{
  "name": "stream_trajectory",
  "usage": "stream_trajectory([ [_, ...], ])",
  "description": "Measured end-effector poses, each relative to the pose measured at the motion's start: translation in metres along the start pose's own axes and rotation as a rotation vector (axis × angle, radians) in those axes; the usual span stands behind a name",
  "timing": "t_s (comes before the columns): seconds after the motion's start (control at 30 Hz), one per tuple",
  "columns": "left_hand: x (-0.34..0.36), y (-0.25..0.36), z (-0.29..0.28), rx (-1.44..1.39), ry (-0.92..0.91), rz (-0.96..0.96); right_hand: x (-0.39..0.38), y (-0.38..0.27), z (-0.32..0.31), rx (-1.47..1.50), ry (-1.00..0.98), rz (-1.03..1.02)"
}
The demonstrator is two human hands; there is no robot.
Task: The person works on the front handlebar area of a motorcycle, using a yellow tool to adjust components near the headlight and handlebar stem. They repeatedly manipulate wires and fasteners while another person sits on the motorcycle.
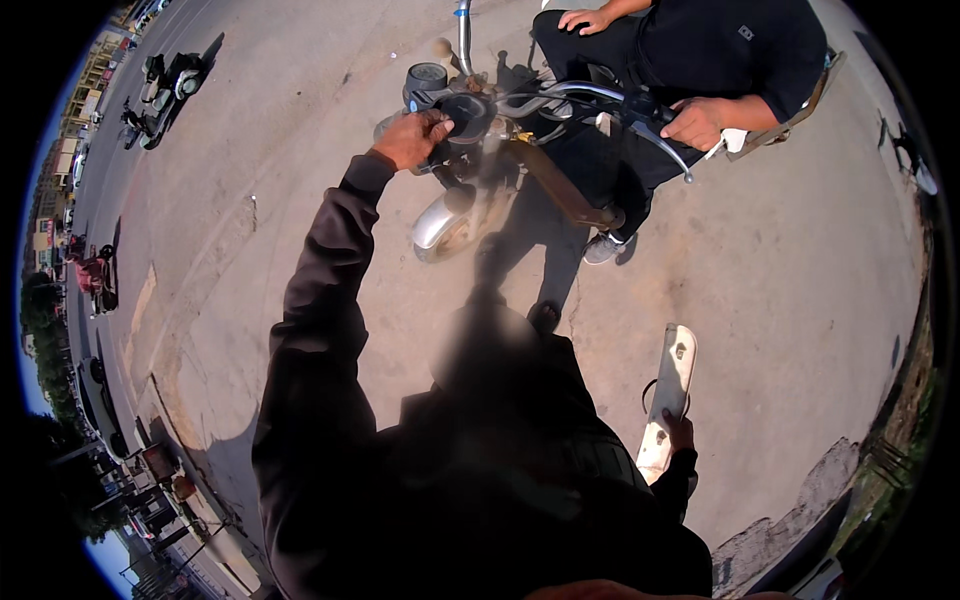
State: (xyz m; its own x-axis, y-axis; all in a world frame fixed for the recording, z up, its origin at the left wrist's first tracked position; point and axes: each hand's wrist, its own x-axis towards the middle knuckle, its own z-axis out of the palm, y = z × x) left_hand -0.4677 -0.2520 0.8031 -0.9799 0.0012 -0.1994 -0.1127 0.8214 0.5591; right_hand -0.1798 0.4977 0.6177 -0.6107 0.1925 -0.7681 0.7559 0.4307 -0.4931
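My left hand (415, 137) is closed on the motorbike handlebar grip (462, 112); my right hand (679, 431) grips a white panel (672, 385).

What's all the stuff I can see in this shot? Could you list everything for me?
motorbike: one, silver and rusty, top centre
round gauge: one, grey, on the handlebar
seated person: one, black clothes, top right, hand on the handlebar grip
white panel: one, pale, lower right
parked scooters: several, dark, upper left
concrete ground: grey-tan, all around
left hand: grips the motorbike's headlight area
right hand: holds the white panel
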Motion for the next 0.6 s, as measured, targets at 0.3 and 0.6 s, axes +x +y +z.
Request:
stream_trajectory([
  [0.3,0.132,-0.094,-0.039,-0.671,0.15,0.073,-0.025,-0.031,0.094,-0.497,0.017,0.248],
  [0.6,0.167,-0.13,-0.025,-0.626,0.059,0.13,0.005,-0.098,0.187,-0.649,-0.09,0.111],
])
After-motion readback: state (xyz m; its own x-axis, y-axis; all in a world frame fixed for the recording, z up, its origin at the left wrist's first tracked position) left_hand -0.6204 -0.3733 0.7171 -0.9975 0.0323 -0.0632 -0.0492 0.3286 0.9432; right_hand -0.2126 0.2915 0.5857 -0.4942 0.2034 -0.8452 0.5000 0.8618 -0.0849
